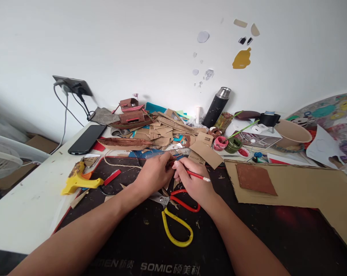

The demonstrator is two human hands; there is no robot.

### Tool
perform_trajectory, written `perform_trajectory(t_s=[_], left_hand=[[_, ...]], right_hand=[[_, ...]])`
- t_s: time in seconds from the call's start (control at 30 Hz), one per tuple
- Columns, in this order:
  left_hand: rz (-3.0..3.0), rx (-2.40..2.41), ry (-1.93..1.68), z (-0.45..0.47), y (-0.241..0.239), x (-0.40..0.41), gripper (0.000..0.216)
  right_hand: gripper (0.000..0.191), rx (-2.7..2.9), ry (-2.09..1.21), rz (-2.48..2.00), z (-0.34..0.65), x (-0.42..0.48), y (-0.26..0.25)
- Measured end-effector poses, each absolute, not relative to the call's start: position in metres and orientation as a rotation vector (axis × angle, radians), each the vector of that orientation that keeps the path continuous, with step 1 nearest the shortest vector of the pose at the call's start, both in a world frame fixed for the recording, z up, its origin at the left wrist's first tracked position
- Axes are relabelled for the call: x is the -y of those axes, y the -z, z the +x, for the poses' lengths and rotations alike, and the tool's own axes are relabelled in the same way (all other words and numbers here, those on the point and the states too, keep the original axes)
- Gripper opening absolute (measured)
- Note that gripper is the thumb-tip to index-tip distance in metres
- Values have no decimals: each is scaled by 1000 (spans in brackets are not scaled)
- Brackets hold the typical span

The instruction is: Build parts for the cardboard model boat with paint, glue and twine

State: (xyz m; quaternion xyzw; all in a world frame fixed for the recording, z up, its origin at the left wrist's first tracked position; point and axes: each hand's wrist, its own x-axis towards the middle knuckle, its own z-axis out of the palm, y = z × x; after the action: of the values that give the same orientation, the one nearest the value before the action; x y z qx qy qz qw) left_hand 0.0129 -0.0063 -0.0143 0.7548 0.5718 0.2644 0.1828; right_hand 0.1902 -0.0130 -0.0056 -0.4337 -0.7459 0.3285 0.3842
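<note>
A red pencil [198, 176] with a white end is gripped in my right hand [193, 180], its tip hidden between the two hands. My left hand [157, 168] is closed with curled fingers close beside it; what those fingers hold is hidden. Under and below my hands lie scissors [163, 200] with one red and one yellow handle, blades partly covered by my left hand. Small cardboard scraps [173, 203] lie around the blades on the dark desk mat [118, 237].
Left are a yellow glue gun [83, 179], a red utility knife [112, 177] and a black phone [87, 140]. Behind stand cardboard boats [124, 143], a scrap pile [164, 128], paint jars [220, 143] and a black thermos [216, 107]. A cardboard sheet [300, 188] lies right.
</note>
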Motion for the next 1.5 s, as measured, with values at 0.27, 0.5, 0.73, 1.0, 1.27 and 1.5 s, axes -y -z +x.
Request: perform_trajectory(t_s=[0.27, 0.5, 0.73, 1.0, 1.27, 1.5], left_hand=[[2086, -1585, -797, 13, 14, 6, 12], [2147, -1662, -722, 14, 12, 7, 7], [2205, -1684, -676, 15, 13, 7, 5], [2224, -1635, -692, 15, 14, 8, 12], [2179, -1655, -731, 15, 13, 7, 9], [2010, -1597, -830, 11, 14, 6, 6]], right_hand=[[29, 1915, -788, -1126, 190, 14, 4], [30, 1888, -791, -1121, 191, 12, 3], [29, 1883, -807, -1135, 190, 13, 4], [30, 1954, -764, -1173, 190, 14, 7], [30, 1893, -766, -1160, 191, 13, 2], [32, 1873, -742, -1175, 194, 10, 1]])
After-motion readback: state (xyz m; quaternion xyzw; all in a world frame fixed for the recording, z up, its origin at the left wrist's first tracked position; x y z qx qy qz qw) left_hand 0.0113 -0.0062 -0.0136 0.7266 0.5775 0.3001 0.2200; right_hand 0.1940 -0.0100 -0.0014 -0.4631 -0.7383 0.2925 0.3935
